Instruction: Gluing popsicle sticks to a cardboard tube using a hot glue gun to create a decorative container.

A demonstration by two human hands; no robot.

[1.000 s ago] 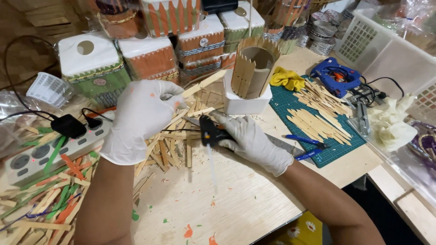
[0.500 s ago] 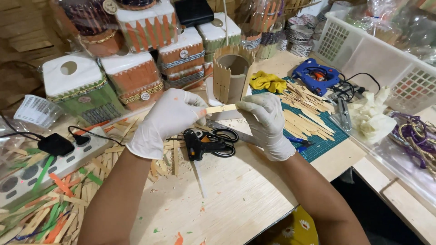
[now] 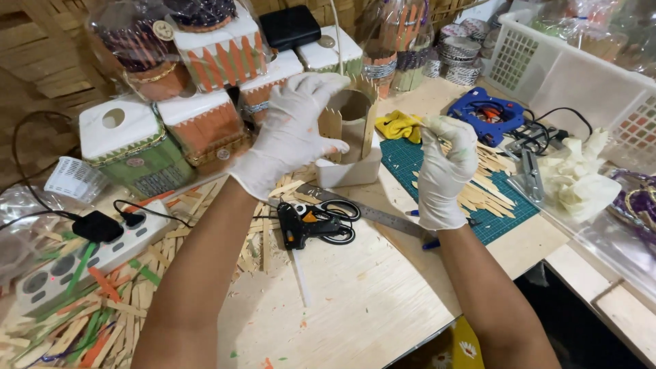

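We count two gloved hands — left [image 3: 290,130], right [image 3: 444,171] — one glue gun [image 3: 295,225], one pair of scissors [image 3: 335,219], one metal ruler [image 3: 383,215], one power strip [image 3: 82,256], one green cutting mat [image 3: 478,205], one white basket [image 3: 574,75].

Gloved hands at stick cylinder on table [image 3: 383,301].
Left hand [image 3: 294,133] open, fingertips touching the wooden stick cylinder [image 3: 352,126] on its white base; right hand [image 3: 444,167] loosely curled over green cutting mat [image 3: 417,160]. Black glue gun [image 3: 294,225], scissors [image 3: 335,219] lie below.
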